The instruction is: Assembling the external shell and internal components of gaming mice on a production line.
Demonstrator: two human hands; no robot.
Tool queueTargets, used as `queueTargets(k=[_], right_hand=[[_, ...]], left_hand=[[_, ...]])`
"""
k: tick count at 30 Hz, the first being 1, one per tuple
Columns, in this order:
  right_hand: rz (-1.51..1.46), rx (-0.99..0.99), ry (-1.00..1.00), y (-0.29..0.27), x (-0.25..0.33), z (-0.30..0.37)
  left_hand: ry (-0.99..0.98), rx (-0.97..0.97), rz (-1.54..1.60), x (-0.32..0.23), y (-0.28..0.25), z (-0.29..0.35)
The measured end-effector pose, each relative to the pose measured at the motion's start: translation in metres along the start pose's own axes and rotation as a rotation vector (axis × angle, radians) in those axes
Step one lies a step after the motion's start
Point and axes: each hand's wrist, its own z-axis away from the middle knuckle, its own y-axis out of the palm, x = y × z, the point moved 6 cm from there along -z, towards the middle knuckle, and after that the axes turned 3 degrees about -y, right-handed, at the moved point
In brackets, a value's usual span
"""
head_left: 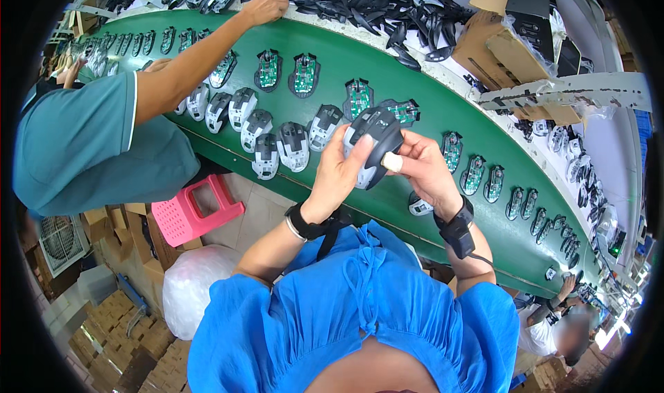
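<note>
- Both our hands are clamped on one mouse (377,138): the left hand (337,171) closes on one flank, and the right hand (430,175) pinches the opposite flank, with a white cover (392,162) on its thumb.
- We have the mouse tilted in the air above the green bench (415,81), in front of our chest.
- We judge it light and stiff, a hard plastic shell; its smooth curves may slip under dry fingertips.
- We would take hold low on the two flanks, keeping pressure off the buttons and wheel area.
- Bare boards (303,75) seated in dark bases lie on the bench; we would reckon these more fragile, best lifted by the base's rim.
- Beyond the bench we see an open carton (477,47) with clear plastic at its edge; we cannot tell all that it holds.
- On the floor to our left sits a whitish bag (197,289), bulging, its contents hidden from us.
</note>
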Motion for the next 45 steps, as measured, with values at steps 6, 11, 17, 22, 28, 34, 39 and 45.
queueTargets(k=[6, 11, 17, 22, 28, 34, 39, 45], right_hand=[[-0.413, -0.101, 0.009, 0.003, 0.011, 0.005], [-0.369, -0.219, -0.119, 0.000, 0.019, 0.013], [-0.296, -0.110, -0.086, -0.007, 0.040, 0.039], [0.029, 0.221, -0.060, 0.042, 0.068, 0.082], [0.384, 0.375, -0.450, 0.066, 0.101, 0.091], [0.644, 0.127, -0.446, 0.027, 0.068, -0.009], [1.076, 0.525, -0.743, 0.069, 0.053, -0.074], [1.053, -0.221, -0.784, -0.029, 0.034, -0.302]], left_hand=[[0.119, 0.149, 0.018, -0.026, 0.012, 0.018], [0.130, 0.183, 0.002, -0.041, 0.018, 0.012], [0.189, 0.454, -0.243, -0.064, 0.021, 0.024], [0.242, 0.676, -0.422, -0.082, 0.031, 0.081], [0.617, 0.570, -0.386, -0.104, 0.027, 0.102], [0.146, 0.533, -0.358, -0.033, -0.008, -0.012], [-0.611, 0.379, 1.027, -0.002, -0.037, -0.026], [-0.476, 0.039, 0.868, 0.024, -0.081, -0.053]])
